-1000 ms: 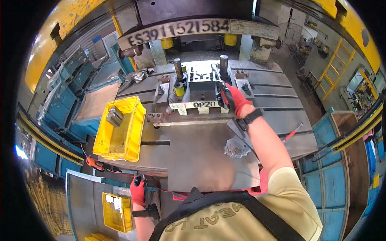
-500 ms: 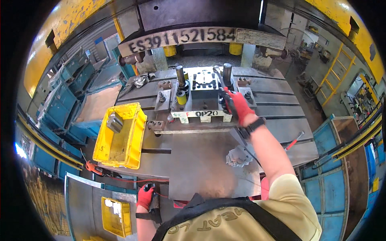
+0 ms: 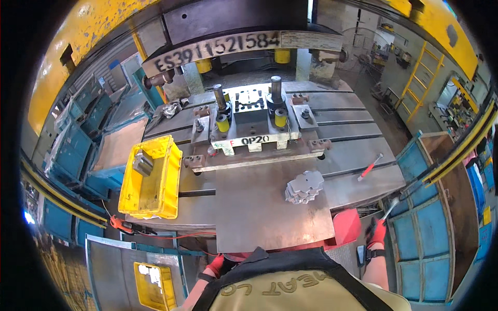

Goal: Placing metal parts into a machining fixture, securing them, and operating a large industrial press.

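Observation:
My right hand (image 3: 375,236), in a red and black glove, is low on the right beside the blue-framed panels. Its fingers are closed round a slim tool (image 3: 391,207) with a shiny metal end; the exact kind is unclear. My left hand (image 3: 215,265), gloved in red, is at the table's front edge beside my apron, its fingers mostly hidden. Ahead, a press die (image 3: 252,125) with two upright guide posts sits on the slotted press bed. A stack of flat grey metal parts (image 3: 304,186) lies on the smooth plate (image 3: 259,217) nearer me.
A yellow bin (image 3: 175,181) holding a few metal parts stands on the left. A red-handled hammer (image 3: 369,168) lies on the right. An orange tool (image 3: 120,224) with a red cable hangs front left. A second yellow bin (image 3: 168,287) sits lower left; a red seat (image 3: 346,225) is under the front edge.
My right hand has drawn back from the die, down to the far right, with the tool. My left hand has moved right and lower, against my apron. The view has shifted slightly.

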